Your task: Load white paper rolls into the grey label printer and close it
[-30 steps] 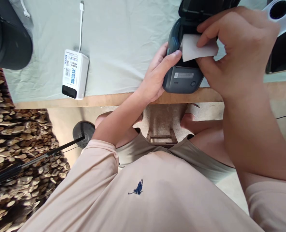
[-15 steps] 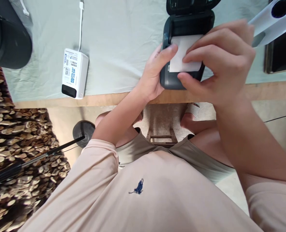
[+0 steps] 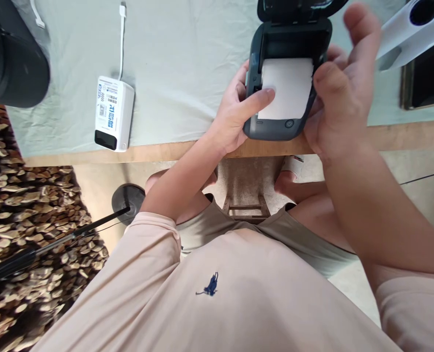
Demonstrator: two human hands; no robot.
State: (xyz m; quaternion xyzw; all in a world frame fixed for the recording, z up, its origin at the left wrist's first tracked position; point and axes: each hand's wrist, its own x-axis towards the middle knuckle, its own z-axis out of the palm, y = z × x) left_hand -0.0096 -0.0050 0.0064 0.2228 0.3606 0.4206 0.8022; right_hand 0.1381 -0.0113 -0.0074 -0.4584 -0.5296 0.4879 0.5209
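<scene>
A dark grey portable label printer (image 3: 275,129) is tilted up at the table's front edge with its lid (image 3: 305,11) raised. White paper (image 3: 292,88) lies over its opening, and a power button shows below the paper. My left hand (image 3: 240,110) is closed round the printer's left side, its thumb pressing on the paper. At the right side, my right hand (image 3: 343,98) cups the printer's edge, with the thumb near the paper's upper right corner. One finger of that hand points up beside the lid, slightly blurred. The fingers beneath the printer are hidden.
A white power bank (image 3: 114,112) with a cable (image 3: 122,44) lies on the cloth-covered table (image 3: 176,78). A black rounded case (image 3: 13,58) is at the far left. A white device (image 3: 409,36) and a dark tablet-like object (image 3: 433,78) stand at right. A black pole (image 3: 92,227) is beside stacked firewood (image 3: 18,210).
My right hand has left the paper's surface and shifted to the printer's right side, one finger now raised. The paper shows more fully. The printer has moved slightly right and toward me.
</scene>
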